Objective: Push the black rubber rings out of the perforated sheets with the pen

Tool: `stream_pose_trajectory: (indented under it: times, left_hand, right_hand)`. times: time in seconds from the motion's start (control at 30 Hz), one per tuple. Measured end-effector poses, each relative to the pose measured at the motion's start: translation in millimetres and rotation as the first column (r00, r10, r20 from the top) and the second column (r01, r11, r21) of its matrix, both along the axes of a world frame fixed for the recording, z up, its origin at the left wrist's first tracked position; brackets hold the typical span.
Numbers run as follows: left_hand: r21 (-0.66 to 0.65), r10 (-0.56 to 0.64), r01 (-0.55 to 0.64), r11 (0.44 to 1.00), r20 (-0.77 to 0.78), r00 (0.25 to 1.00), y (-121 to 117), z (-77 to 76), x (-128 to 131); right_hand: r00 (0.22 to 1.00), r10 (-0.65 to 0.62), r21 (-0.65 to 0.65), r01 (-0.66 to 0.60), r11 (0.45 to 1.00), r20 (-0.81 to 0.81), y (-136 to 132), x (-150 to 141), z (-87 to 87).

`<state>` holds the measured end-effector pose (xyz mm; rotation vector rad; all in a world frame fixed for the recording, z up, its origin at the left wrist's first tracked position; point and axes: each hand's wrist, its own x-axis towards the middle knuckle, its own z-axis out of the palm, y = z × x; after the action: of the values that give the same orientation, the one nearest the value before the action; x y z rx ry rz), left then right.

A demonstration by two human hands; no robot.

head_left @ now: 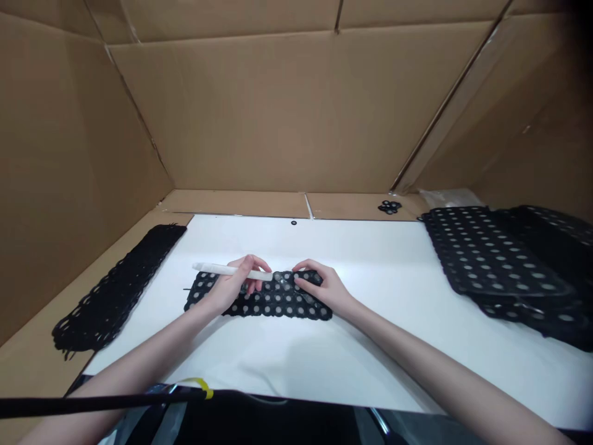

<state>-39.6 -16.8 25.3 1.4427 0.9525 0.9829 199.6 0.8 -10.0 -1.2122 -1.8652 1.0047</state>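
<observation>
A black strip with rows of round, pale-looking holes [278,307] lies flat on the white board in front of me. My left hand [237,281] is over its left half, fingers closed round a white pen-shaped tool [213,268]. One end of that tool reaches the strip's far edge, near the middle. At the strip's right end, my right hand [322,285] has its thumb and fingers bent together on the far edge, gripping it. The fingers cover part of the strip, and the tool's exact contact with it cannot be made out.
Stacked black pieces [125,287] lie at the left. Larger black holed sheets [500,253] are piled at the right, with a clear plastic bag [449,198] behind. A small black ring [293,223] and a ring cluster [390,207] sit farther back. Cardboard walls [278,111] surround the board.
</observation>
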Motion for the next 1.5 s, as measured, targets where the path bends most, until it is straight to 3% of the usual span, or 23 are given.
stream_pose_trajectory:
  times: [0.2,0.37,0.5,0.63,0.8,0.93,1.07,1.23,1.33,1.5]
  left_hand:
    - [-0.032,-0.240,0.239,0.970,-0.020,0.971,19.1,-6.8,9.1]
    - [-0.040,-0.347,0.345,0.938,-0.038,0.937,32.5,-14.4,30.9]
    - [0.003,-0.270,0.270,0.963,0.031,0.962,41.7,-24.7,39.8]
    - [-0.037,-0.179,0.187,0.982,0.150,0.972,47.8,-33.9,39.7]
    - [-0.050,-0.151,0.166,0.985,0.227,0.962,48.3,-33.8,38.3]
    - [-0.067,-0.074,0.100,0.993,0.312,0.947,48.5,-31.5,37.0]
    - [-0.072,-0.044,0.074,0.995,0.355,0.934,49.2,-31.4,36.3]
    - [-0.073,-0.016,0.042,0.996,0.333,0.943,47.7,-30.7,36.9]
    - [-0.057,0.019,0.000,0.998,0.324,0.946,46.8,-29.1,37.5]
    - [-0.082,0.074,-0.048,0.995,0.351,0.933,49.2,-26.3,37.8]
  right_hand:
    - [1.000,0.027,-0.039,-0.027,0.999,-0.010,-4.4,3.6,4.7]
    - [0.999,0.036,-0.039,-0.036,0.999,0.012,-2.5,4.5,3.8]
    - [0.996,0.067,-0.011,-0.066,0.998,0.052,2.6,7.4,3.4]
    - [0.967,0.127,-0.028,-0.123,0.992,0.221,11.6,6.1,15.5]
    - [0.836,0.168,-0.080,-0.148,0.986,0.523,16.5,-13.6,45.1]
    - [0.741,0.295,-0.270,-0.158,0.950,0.604,15.1,-24.1,57.6]
    - [0.788,0.386,-0.408,-0.190,0.893,0.480,15.1,-21.4,54.8]
    - [0.874,0.461,-0.436,-0.360,0.825,0.152,21.4,-13.8,44.7]
    - [0.862,0.507,-0.455,-0.460,0.762,-0.022,30.2,-11.3,39.0]
    - [0.832,0.550,-0.462,-0.516,0.721,-0.070,39.4,-9.9,33.0]
